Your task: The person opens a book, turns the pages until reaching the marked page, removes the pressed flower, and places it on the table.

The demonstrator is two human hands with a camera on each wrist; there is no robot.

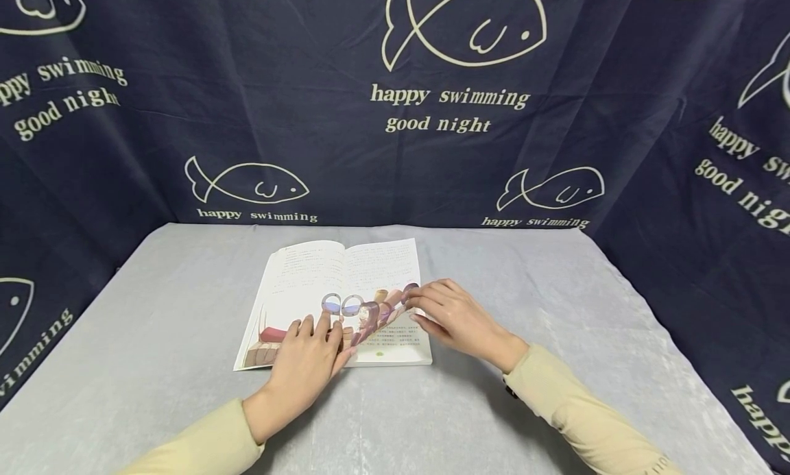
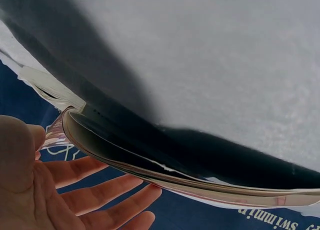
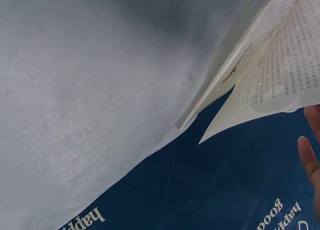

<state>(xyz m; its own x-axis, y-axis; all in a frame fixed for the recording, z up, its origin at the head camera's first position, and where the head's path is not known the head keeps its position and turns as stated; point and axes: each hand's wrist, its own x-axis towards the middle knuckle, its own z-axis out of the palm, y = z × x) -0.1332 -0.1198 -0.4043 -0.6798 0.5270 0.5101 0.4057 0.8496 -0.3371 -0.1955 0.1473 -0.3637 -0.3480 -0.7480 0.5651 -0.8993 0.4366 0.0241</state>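
An open book (image 1: 302, 266) with printed text and coloured drawings lies on the grey-covered table. My left hand (image 1: 305, 362) rests over the lower part of the left page, fingers spread and fairly straight, hiding some of the drawing. At the book's right side, my right hand (image 1: 459, 317) has its fingertips against the edge of a lifted page (image 1: 379, 262). Text on the page beneath shows under that raised lower edge. In the right wrist view the loose page (image 3: 280, 75) stands away from the rest, the thumb apart from it.
The table's grey cloth (image 1: 555, 290) stretches around the book on all sides. A dark blue curtain (image 1: 345, 153) with white fish and lettering hangs behind and at both sides of the table.
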